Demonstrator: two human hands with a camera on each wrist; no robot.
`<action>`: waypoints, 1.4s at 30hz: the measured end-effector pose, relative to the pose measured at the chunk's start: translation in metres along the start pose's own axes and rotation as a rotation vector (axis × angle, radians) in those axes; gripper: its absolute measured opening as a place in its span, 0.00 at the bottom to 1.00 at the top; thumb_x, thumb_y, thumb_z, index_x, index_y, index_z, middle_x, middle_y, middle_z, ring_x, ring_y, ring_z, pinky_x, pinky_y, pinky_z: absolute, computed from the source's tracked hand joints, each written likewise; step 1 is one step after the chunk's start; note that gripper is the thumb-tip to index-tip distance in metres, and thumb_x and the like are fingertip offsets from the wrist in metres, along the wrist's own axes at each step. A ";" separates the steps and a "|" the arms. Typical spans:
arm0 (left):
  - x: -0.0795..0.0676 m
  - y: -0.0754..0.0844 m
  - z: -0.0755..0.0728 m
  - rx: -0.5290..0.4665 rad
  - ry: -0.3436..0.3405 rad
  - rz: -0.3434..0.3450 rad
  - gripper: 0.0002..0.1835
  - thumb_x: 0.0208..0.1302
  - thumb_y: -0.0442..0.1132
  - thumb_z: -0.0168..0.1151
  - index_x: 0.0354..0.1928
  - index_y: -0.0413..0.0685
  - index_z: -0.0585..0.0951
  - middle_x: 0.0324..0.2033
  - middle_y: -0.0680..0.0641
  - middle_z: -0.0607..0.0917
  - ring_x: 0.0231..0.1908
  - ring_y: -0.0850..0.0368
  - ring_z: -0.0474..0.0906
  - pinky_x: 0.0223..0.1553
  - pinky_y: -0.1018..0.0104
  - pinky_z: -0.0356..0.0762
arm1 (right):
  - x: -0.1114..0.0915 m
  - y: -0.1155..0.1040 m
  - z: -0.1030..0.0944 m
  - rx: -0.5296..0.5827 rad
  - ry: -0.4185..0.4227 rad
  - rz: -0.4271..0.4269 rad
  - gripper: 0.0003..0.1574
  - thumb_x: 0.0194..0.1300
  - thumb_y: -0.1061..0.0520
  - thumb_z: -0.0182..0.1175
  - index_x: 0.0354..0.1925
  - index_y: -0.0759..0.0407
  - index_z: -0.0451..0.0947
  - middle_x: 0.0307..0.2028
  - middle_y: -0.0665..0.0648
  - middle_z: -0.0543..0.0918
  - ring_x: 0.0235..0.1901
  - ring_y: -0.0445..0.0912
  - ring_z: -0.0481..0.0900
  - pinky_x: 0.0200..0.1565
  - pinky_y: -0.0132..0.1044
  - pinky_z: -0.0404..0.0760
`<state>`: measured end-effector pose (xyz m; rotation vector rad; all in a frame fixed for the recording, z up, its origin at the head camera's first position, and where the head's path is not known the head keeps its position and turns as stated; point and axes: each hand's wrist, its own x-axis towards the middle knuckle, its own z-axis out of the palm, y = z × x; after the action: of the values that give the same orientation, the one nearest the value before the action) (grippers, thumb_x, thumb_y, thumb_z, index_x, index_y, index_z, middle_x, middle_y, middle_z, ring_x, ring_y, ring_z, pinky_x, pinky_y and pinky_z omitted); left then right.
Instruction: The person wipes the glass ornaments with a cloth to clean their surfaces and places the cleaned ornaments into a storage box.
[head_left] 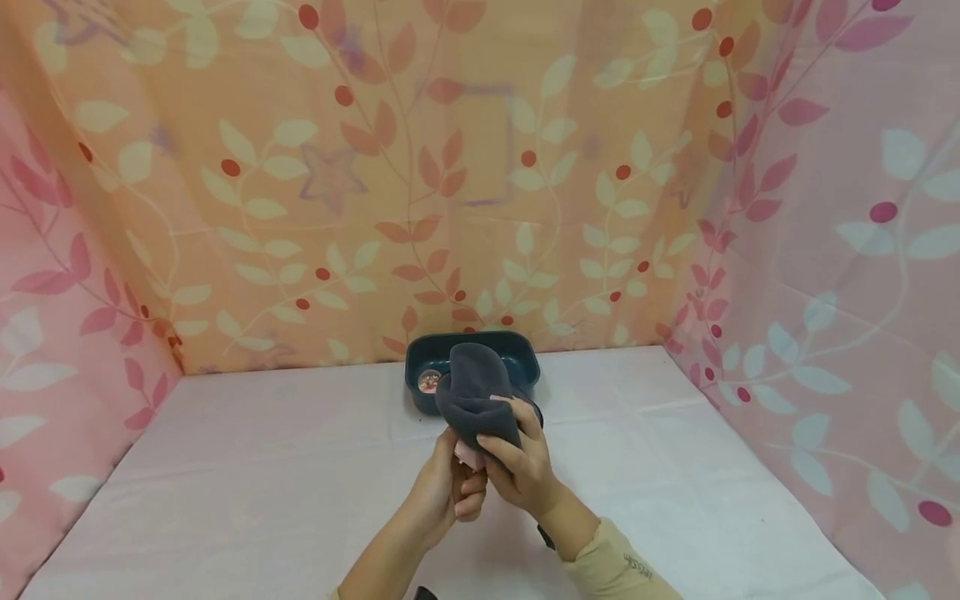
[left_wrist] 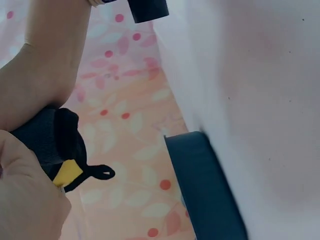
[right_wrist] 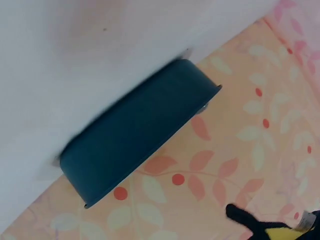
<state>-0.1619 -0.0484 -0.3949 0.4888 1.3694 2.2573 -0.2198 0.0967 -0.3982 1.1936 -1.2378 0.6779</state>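
Observation:
A dark grey, soft cloth piece [head_left: 478,375] is held up in front of me, folded over. My right hand [head_left: 528,467] grips its near right side, with fingers spread over the fabric. Just below it, my left hand [head_left: 446,492] has curled fingers and pinches a small pale pink object [head_left: 469,455], whose kind I cannot tell. In the left wrist view the cloth piece [left_wrist: 37,135] shows black edging, a yellow patch [left_wrist: 68,173] and a black hanging loop [left_wrist: 104,172]. The loop [right_wrist: 240,214] also enters the right wrist view's lower right corner.
Behind the hands, a dark teal basin [head_left: 517,342] stands on the white-covered table [head_left: 285,467], near the back curtain. A small round item with a red and white pattern [head_left: 429,382] lies at the basin's left. Leaf-patterned curtains [head_left: 420,167] enclose the back and both sides.

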 end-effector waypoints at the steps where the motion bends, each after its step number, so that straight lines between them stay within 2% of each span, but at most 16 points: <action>1: 0.001 0.000 -0.001 -0.005 -0.014 -0.001 0.30 0.75 0.63 0.25 0.27 0.53 0.68 0.15 0.57 0.63 0.10 0.70 0.60 0.16 0.74 0.56 | -0.002 0.000 0.001 0.005 0.009 0.018 0.13 0.74 0.55 0.50 0.41 0.66 0.72 0.40 0.70 0.77 0.48 0.60 0.74 0.50 0.45 0.76; 5: 0.001 0.001 -0.003 -0.017 -0.064 -0.020 0.32 0.75 0.62 0.20 0.30 0.53 0.70 0.14 0.58 0.61 0.10 0.70 0.60 0.15 0.74 0.57 | -0.010 -0.003 0.003 0.074 0.071 0.177 0.13 0.74 0.56 0.50 0.44 0.68 0.71 0.42 0.71 0.74 0.44 0.55 0.74 0.46 0.39 0.75; 9: 0.002 0.003 -0.005 -0.033 -0.103 -0.035 0.32 0.75 0.63 0.19 0.30 0.53 0.70 0.13 0.59 0.62 0.10 0.70 0.61 0.15 0.74 0.57 | -0.011 -0.013 0.004 0.150 0.151 0.424 0.15 0.73 0.60 0.47 0.48 0.72 0.68 0.40 0.66 0.75 0.36 0.49 0.73 0.41 0.34 0.74; 12: 0.002 0.004 -0.006 -0.047 -0.141 -0.033 0.32 0.75 0.63 0.20 0.28 0.53 0.70 0.12 0.59 0.62 0.10 0.69 0.62 0.15 0.74 0.57 | -0.008 -0.022 0.004 0.252 0.199 0.662 0.15 0.71 0.64 0.44 0.52 0.73 0.64 0.44 0.58 0.75 0.39 0.44 0.73 0.42 0.30 0.74; 15: 0.001 0.006 -0.009 -0.052 -0.186 -0.024 0.32 0.75 0.62 0.21 0.24 0.54 0.70 0.12 0.58 0.62 0.10 0.69 0.63 0.15 0.74 0.57 | -0.002 -0.031 0.005 0.435 0.259 0.938 0.18 0.71 0.65 0.39 0.57 0.63 0.65 0.52 0.53 0.72 0.47 0.43 0.73 0.48 0.30 0.74; 19: 0.000 0.009 -0.009 -0.054 -0.250 -0.001 0.31 0.76 0.60 0.24 0.28 0.52 0.72 0.14 0.57 0.65 0.11 0.68 0.64 0.16 0.76 0.61 | 0.007 -0.041 0.006 0.661 0.341 1.311 0.17 0.75 0.58 0.38 0.56 0.46 0.67 0.55 0.53 0.71 0.54 0.45 0.72 0.53 0.33 0.73; 21: 0.000 0.010 -0.007 -0.053 -0.267 0.002 0.29 0.77 0.60 0.26 0.31 0.51 0.72 0.15 0.56 0.67 0.12 0.67 0.64 0.16 0.76 0.64 | 0.010 -0.044 0.007 0.743 0.364 1.477 0.14 0.77 0.54 0.39 0.54 0.44 0.68 0.56 0.52 0.72 0.56 0.46 0.71 0.55 0.35 0.72; 24: 0.000 0.012 -0.003 -0.064 -0.265 -0.002 0.29 0.77 0.59 0.26 0.34 0.50 0.73 0.16 0.55 0.70 0.12 0.66 0.66 0.17 0.76 0.68 | 0.012 -0.045 0.008 0.806 0.368 1.654 0.12 0.77 0.50 0.42 0.52 0.44 0.69 0.56 0.51 0.73 0.58 0.46 0.70 0.56 0.35 0.71; 26: 0.000 0.012 -0.002 -0.074 -0.264 0.002 0.29 0.77 0.58 0.25 0.32 0.50 0.73 0.17 0.54 0.72 0.13 0.65 0.68 0.18 0.75 0.70 | 0.011 -0.043 0.008 0.837 0.370 1.719 0.13 0.77 0.51 0.41 0.53 0.45 0.69 0.57 0.51 0.72 0.58 0.46 0.69 0.57 0.36 0.71; 30: -0.002 0.012 -0.003 -0.063 -0.224 0.027 0.31 0.77 0.57 0.24 0.29 0.50 0.74 0.18 0.54 0.75 0.15 0.64 0.73 0.21 0.73 0.73 | 0.012 -0.035 0.001 0.888 0.370 1.779 0.16 0.77 0.53 0.38 0.57 0.46 0.66 0.58 0.50 0.71 0.58 0.45 0.69 0.57 0.35 0.70; 31: -0.002 0.013 -0.004 -0.052 -0.204 0.032 0.31 0.76 0.57 0.23 0.29 0.50 0.75 0.18 0.54 0.75 0.16 0.64 0.74 0.22 0.72 0.75 | 0.013 -0.032 -0.002 0.897 0.392 1.790 0.17 0.77 0.54 0.37 0.58 0.46 0.65 0.58 0.50 0.70 0.57 0.44 0.69 0.57 0.35 0.71; 36: -0.004 0.015 -0.008 0.032 -0.054 0.051 0.27 0.77 0.54 0.25 0.36 0.47 0.73 0.26 0.50 0.77 0.23 0.61 0.78 0.31 0.68 0.79 | 0.020 -0.020 -0.017 0.843 0.469 1.745 0.18 0.78 0.52 0.36 0.62 0.48 0.60 0.59 0.50 0.68 0.56 0.43 0.72 0.56 0.35 0.72; 39: -0.004 0.016 -0.009 0.123 0.036 0.081 0.20 0.77 0.50 0.32 0.44 0.42 0.68 0.29 0.48 0.75 0.25 0.60 0.78 0.34 0.65 0.78 | 0.025 -0.016 -0.022 0.835 0.397 1.737 0.19 0.78 0.52 0.37 0.63 0.50 0.59 0.60 0.52 0.68 0.56 0.44 0.72 0.56 0.35 0.72; 42: -0.003 0.015 -0.008 0.221 0.103 0.097 0.19 0.76 0.48 0.41 0.52 0.37 0.63 0.31 0.47 0.75 0.27 0.59 0.76 0.36 0.66 0.78 | 0.028 -0.017 -0.022 0.879 0.243 1.768 0.21 0.78 0.53 0.38 0.64 0.52 0.60 0.62 0.54 0.66 0.57 0.46 0.71 0.55 0.36 0.72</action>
<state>-0.1670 -0.0621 -0.3855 0.5281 1.6925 2.2463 -0.1898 0.1070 -0.3743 0.2419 -1.6141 2.7452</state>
